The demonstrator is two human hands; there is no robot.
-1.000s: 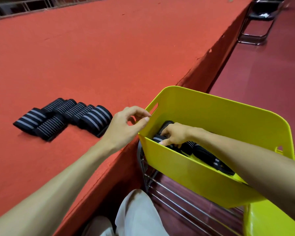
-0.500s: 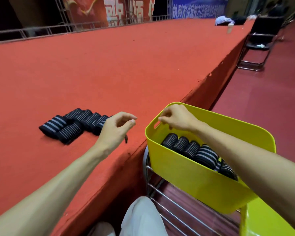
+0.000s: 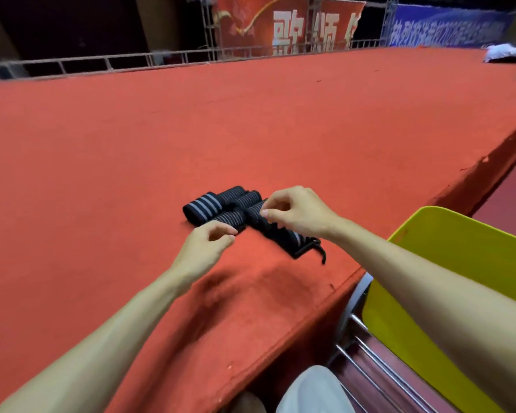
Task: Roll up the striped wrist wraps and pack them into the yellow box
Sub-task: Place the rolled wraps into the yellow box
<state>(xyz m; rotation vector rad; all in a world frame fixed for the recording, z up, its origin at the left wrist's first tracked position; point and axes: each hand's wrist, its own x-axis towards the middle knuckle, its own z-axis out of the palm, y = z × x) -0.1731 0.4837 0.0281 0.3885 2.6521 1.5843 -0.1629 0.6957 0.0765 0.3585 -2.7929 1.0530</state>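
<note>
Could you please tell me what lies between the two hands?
Head view: the striped wrist wraps lie between the left hand and right hand.

A wide red carpeted platform (image 3: 191,129) is seen filling most of the view, its front edge running diagonally down to a darker maroon floor (image 3: 507,192) at the right. A grey metal truss railing (image 3: 102,62) is set along the far edge. Behind it, a red banner with large white characters (image 3: 280,28) is hung beside a blue banner with pale lettering (image 3: 447,28), both blurred. A crumpled white cloth bundle (image 3: 507,53) is left on the platform's far right corner. Chrome wire rack bars (image 3: 379,362) are seen low right, below the platform edge.
</note>
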